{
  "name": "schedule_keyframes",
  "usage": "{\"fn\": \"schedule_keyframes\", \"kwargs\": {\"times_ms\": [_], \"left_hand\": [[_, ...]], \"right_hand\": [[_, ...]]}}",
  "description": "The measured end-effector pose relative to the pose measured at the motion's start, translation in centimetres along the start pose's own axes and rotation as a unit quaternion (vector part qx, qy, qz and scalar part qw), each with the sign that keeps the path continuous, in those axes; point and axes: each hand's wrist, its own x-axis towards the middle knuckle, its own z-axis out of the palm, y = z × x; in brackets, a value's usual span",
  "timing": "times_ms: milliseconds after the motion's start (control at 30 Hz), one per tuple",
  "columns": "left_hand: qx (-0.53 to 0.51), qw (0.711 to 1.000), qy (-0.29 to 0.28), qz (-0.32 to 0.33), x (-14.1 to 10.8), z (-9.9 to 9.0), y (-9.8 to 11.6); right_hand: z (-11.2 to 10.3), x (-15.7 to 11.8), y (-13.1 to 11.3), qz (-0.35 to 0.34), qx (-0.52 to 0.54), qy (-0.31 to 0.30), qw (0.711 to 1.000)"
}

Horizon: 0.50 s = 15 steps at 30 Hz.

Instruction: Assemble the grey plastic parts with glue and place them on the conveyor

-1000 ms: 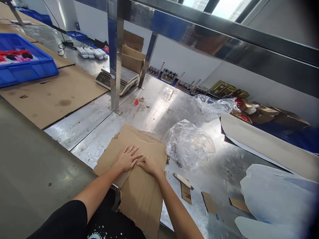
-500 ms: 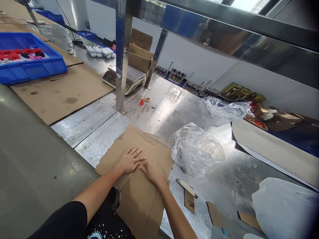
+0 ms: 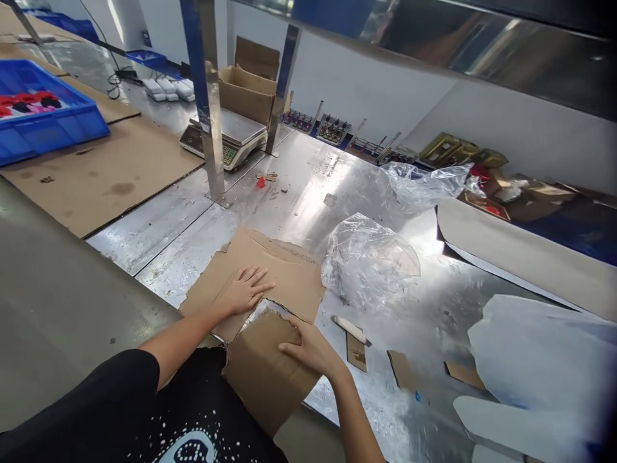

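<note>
the cardboard sheet (image 3: 272, 273) lies on the steel table (image 3: 308, 199) at 12 o'clock from my chest, and its torn lower flap (image 3: 265, 370) hangs past the table's near edge at 6 o'clock. the main risk, as i judge it, is the split between sheet and flap: if i press unevenly, the tear could run further, or the overhanging flap could drag the sheet off the edge. the white-handled blade (image 3: 349, 329) sits at 2 o'clock from my right hand (image 3: 311, 350), close enough that a careless sideways sweep could catch my wrist or fingers on it. the plastic bag (image 3: 369, 260) at 1 o'clock could also slide onto the sheet if my arm brushes it.

my left hand (image 3: 243, 291) lies flat and open on the sheet, fingers spread toward 1 o'clock, with that forearm coming in from 8 o'clock. my right hand rests open on the flap near the split, fingers pointing toward 9 o'clock and that forearm reaching up from 5 o'clock. the hands are apart, and neither is clamped on anything.
</note>
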Motion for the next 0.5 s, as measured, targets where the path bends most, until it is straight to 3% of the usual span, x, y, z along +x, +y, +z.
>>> {"fn": "schedule_keyframes", "kwargs": {"times_ms": [133, 267, 433, 500], "left_hand": [[0.012, 1.000, -0.003, 0.004, -1.9, -0.6, 1.3], [0.028, 0.999, -0.014, 0.007, -4.4, -0.4, 1.8], [0.031, 0.999, -0.010, 0.031, -5.5, 0.2, 1.7], [0.056, 0.998, -0.028, -0.008, -5.6, 0.2, 1.5]], "right_hand": [[0.2, -1.6, -0.1, 0.038, 0.003, 0.017, 0.999], [2.9, -4.1, -2.4, 0.059, -0.003, 0.048, 0.997], [7.1, -12.2, -4.5, 0.124, 0.028, 0.109, 0.986], [7.6, -16.5, -4.5, 0.187, 0.068, 0.209, 0.957]]}}
